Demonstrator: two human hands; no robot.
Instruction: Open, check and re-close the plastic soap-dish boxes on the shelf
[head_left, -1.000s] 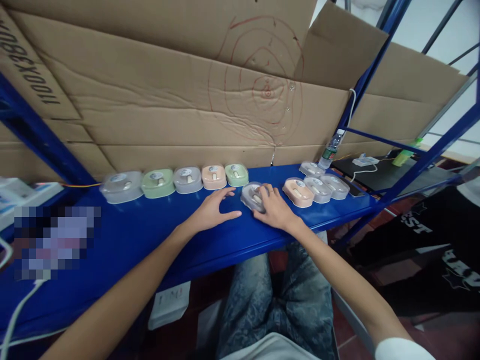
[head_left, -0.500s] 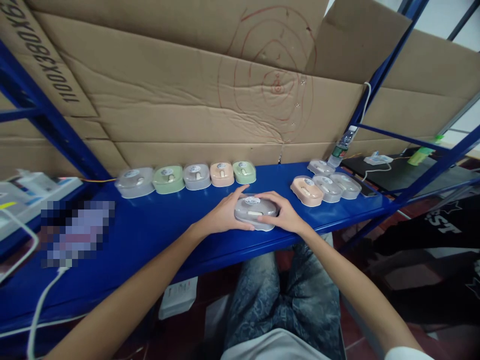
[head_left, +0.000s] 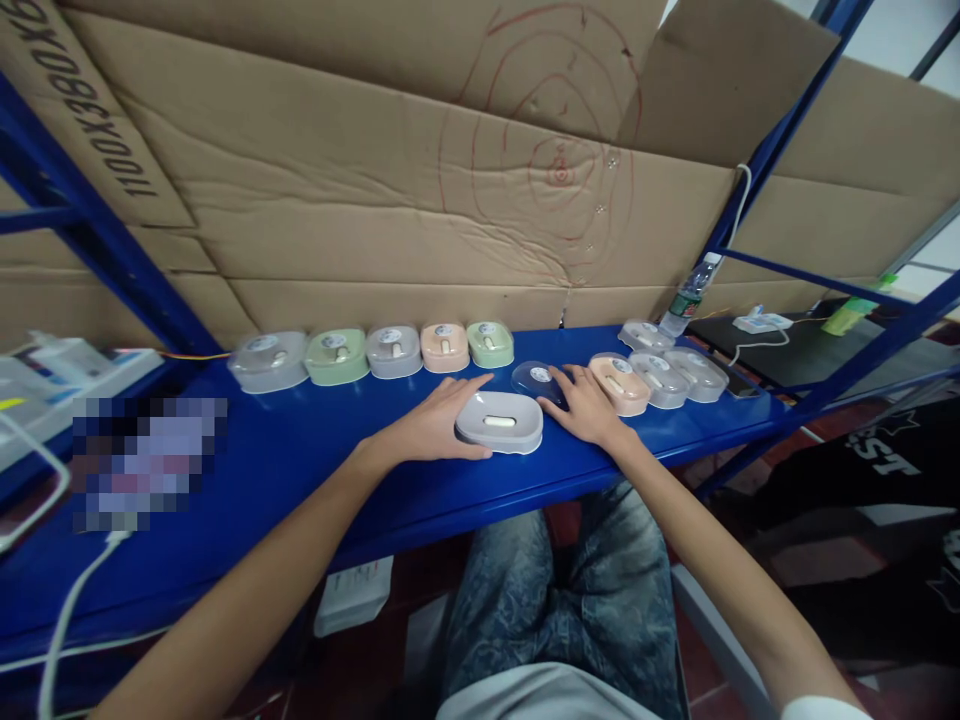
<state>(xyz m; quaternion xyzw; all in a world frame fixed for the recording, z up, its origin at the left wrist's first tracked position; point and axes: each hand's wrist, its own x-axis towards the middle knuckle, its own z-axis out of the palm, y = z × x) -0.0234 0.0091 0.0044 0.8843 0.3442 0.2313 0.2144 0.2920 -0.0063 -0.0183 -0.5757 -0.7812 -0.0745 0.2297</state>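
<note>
A grey oval soap box [head_left: 517, 432] stands uncovered on the blue tabletop, a small white bar-shaped piece [head_left: 499, 421] in its middle. My left hand [head_left: 439, 425] grips its left side, thumb in front and fingers behind. Just behind and to the right, a clear lid [head_left: 529, 378] with a round white sticker lies on the table. My right hand [head_left: 585, 405] holds that lid by its right edge, close to a lidded peach soap box [head_left: 621, 385]. Part of the lid is hidden under my fingers.
Several lidded soap boxes, including a green one [head_left: 337, 357], line the back left. Grey ones [head_left: 660, 382] and a water bottle [head_left: 688, 295] stand at right. A pixelated patch [head_left: 157, 465] and white cable [head_left: 82, 590] lie left. Cardboard [head_left: 337, 180] walls the back.
The clear lid has come off the grey soap box and moved right and back with my right hand. My left hand and the box base have shifted slightly left.
</note>
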